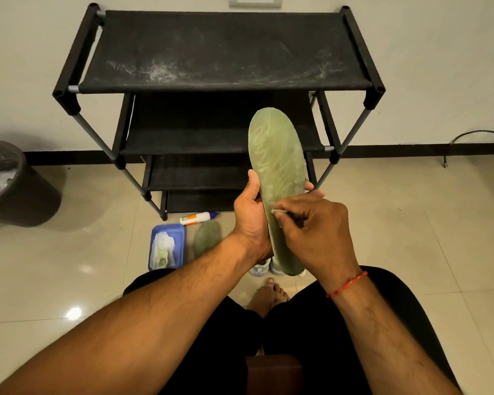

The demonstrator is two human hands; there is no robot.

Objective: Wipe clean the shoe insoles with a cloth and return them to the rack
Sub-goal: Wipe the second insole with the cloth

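Bin (15,183) stands dark at far left against the wall. Next along, on the floor (69,252), lies a blue tray (168,227) holding pale folded wipes. A white bottle (198,218) lies on its side just beyond it, and a second insole (207,238) lies flat beside the tray. Then comes the left hand (250,220), clamped on the left edge of the green insole (277,166) with the thumb up along the rim and the fingers going behind. It holds the insole upright, toe upward, in front of the rack (217,52), whose top shelf is streaked with pale dust. The right hand (317,232) has its fingers curled tight. It pinches what looks to be the cloth (278,211) against the insole's middle, though only a small pale bit of it shows. Below the insole's heel, pale shoes (261,267) peek out on the floor. Far right, a cable (479,135) loops along the wall. The step in hand appears to be wiping the first insole, about halfway along its length. Neither insole is on the rack, so the task seems well short of half done. The next move likely calls for drawing the cloth toward toe and heel. Meanwhile the left hand should brace the thin insole from behind so it does not flex away from the pressure.
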